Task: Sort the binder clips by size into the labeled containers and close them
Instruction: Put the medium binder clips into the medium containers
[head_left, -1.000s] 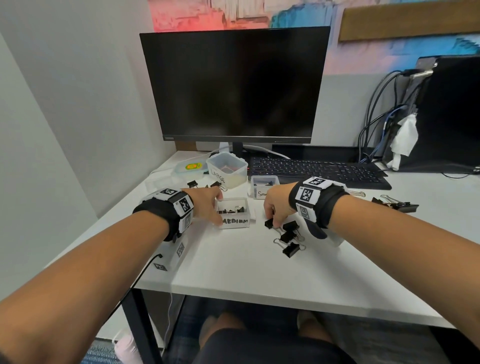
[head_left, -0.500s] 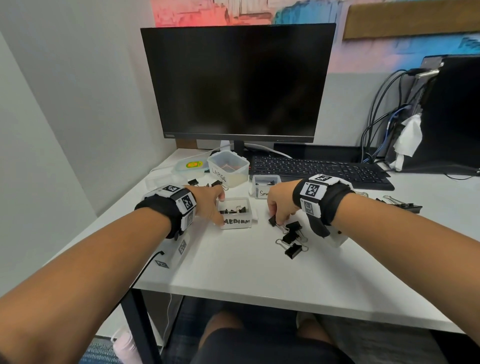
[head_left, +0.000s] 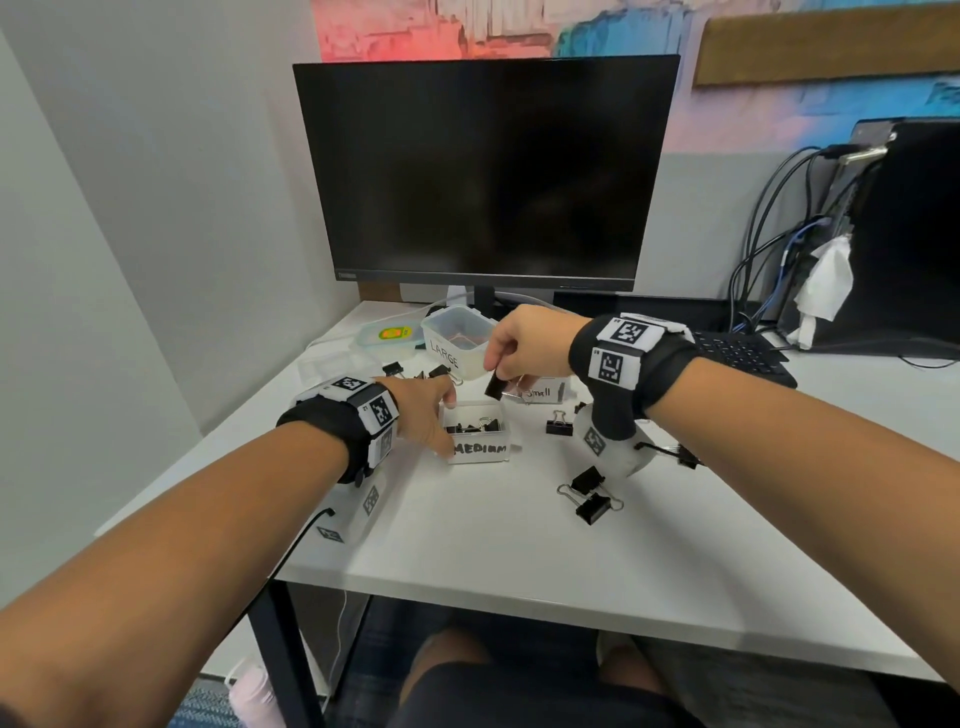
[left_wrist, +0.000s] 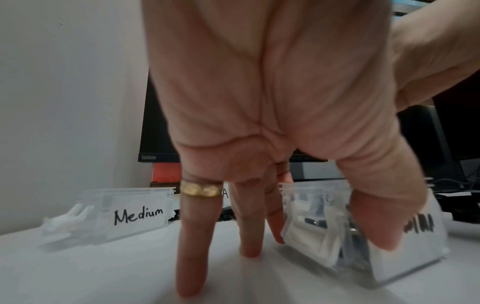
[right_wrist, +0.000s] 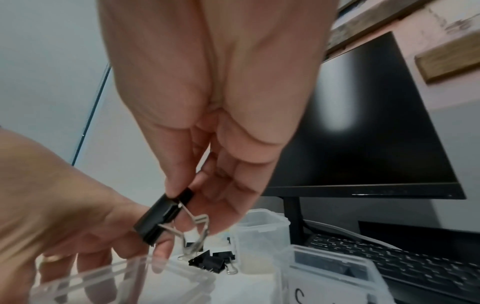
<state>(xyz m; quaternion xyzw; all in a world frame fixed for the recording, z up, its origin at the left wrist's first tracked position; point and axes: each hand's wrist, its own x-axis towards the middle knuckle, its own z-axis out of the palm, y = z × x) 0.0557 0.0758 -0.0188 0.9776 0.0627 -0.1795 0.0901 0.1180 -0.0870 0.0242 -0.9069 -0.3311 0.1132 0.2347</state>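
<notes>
A clear box labelled MEDIUM (head_left: 480, 449) sits on the white desk and holds several black binder clips. My left hand (head_left: 445, 422) rests against its left side, fingers (left_wrist: 197, 236) straight on the desk and thumb on the labelled front wall (left_wrist: 415, 246). My right hand (head_left: 501, 371) hovers just above and behind this box, pinching a black binder clip (head_left: 494, 387) between thumb and fingers; the wrist view shows the clip (right_wrist: 161, 218) with its wire handles hanging down. The LARGE box (head_left: 457, 338) and the Small box (head_left: 540, 393) stand behind.
Loose clips lie to the right (head_left: 589, 496), (head_left: 558, 423), (head_left: 687, 457), and a few behind my left hand (head_left: 395, 370). A clear lid marked Medium (left_wrist: 137, 216) lies at the left, near a green lid (head_left: 389, 335). Monitor (head_left: 483, 171) and keyboard (head_left: 743, 353) stand behind.
My right hand has lifted a clip from the loose group on the right and carried it up and left to above the MEDIUM box. My left hand stays at the box.
</notes>
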